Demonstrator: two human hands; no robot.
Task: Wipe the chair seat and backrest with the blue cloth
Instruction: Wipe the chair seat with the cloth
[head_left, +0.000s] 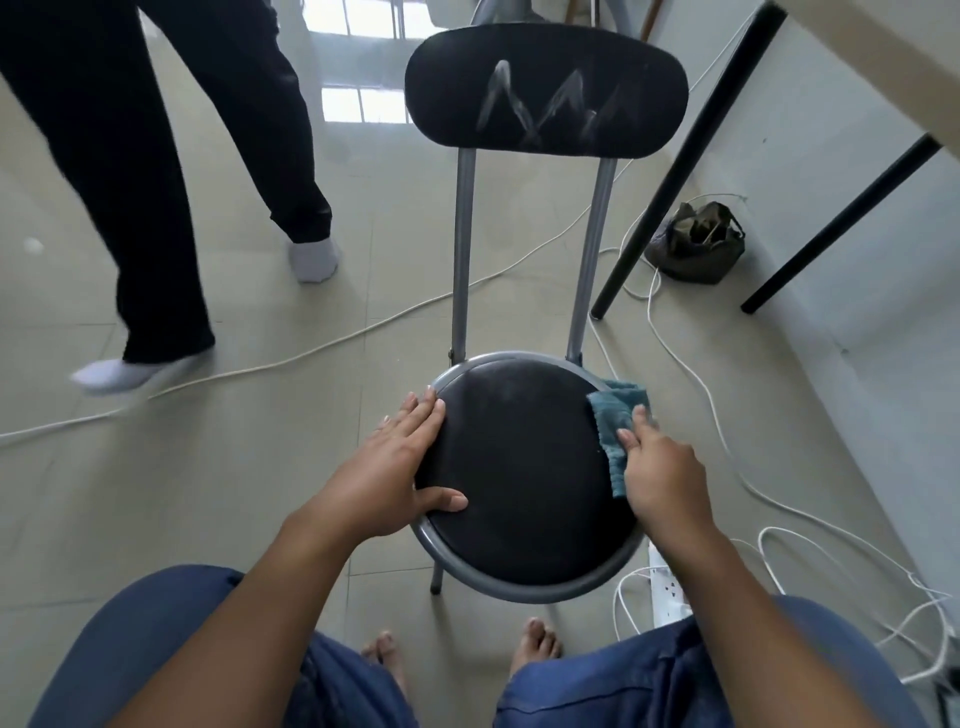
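Observation:
A grey metal chair stands in front of me. Its round black seat (524, 467) lies between my hands, and its black backrest (545, 91) higher up carries white zigzag smears. My left hand (389, 467) rests flat on the seat's left rim, fingers straight, thumb on the cushion. At the seat's right edge my right hand (660, 467) holds the blue cloth (613, 415). Part of the cloth hangs over the rim.
A person in black trousers and white socks (124, 371) walks at the left. White cables (701, 384) trail over the tiled floor, with a power strip (670, 592) by my right knee. Black table legs (685, 161) and a dark bag (696, 244) stand at the right.

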